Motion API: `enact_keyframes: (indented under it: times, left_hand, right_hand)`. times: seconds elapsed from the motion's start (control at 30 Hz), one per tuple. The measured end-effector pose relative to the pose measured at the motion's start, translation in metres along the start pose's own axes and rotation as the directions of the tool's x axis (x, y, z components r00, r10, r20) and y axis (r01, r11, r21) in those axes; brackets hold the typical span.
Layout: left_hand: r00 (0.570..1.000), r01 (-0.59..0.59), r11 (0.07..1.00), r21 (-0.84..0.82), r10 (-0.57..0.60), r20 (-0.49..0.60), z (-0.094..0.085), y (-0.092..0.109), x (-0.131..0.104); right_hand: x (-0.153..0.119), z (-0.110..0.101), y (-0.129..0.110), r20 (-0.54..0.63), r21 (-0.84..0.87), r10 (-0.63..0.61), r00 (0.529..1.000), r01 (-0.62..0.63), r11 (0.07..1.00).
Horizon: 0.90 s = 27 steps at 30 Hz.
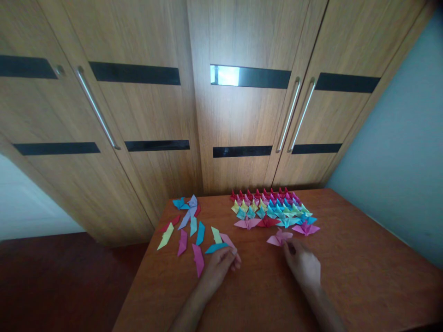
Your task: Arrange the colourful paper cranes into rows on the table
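My right hand (304, 265) is at the table's middle, its thumb and fingertips closed on the edge of a pink origami crane (279, 237) with spread wings. Left of it, my left hand (221, 263) has its fingers curled and pressed together. A blue folded paper piece (215, 248) and a pink folded paper piece (227, 240) lie against its fingers. Whether those fingertips grip either piece is hidden. A pale green folded piece (216, 234) is just beyond them. Larger open-winged cranes, among them a red one (268, 222) and a magenta one (306, 228), sit behind my right hand.
Tight rows of small folded cranes (272, 203) in several colours stand at the table's back. Loose folded pieces, including a magenta one (198, 260) and a yellow one (165, 236), lie on the left. A wooden wardrobe (238, 115) rises behind the brown table (353, 272).
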<state>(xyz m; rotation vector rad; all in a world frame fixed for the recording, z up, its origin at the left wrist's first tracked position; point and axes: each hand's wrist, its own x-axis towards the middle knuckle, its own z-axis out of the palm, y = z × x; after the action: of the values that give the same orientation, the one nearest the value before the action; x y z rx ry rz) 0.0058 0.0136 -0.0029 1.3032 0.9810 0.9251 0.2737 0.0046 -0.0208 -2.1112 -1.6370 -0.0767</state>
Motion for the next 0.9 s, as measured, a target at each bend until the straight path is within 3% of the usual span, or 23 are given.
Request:
enact_keyframes:
  times: [0.43,0.9]
  left_hand:
    - [1.0,0.006,1.0,0.017,-0.005,-0.007,-0.001,-0.002,-0.001]
    - [1.0,0.022,0.999,0.032,-0.023,0.016,0.0,0.004,-0.002]
  right_hand:
    - [0.018,0.007,0.012,0.035,-0.163,0.072,0.997,-0.065,0.984]
    - [0.026,0.009,0.015,0.009,-0.197,0.082,0.997,-0.078,0.977]
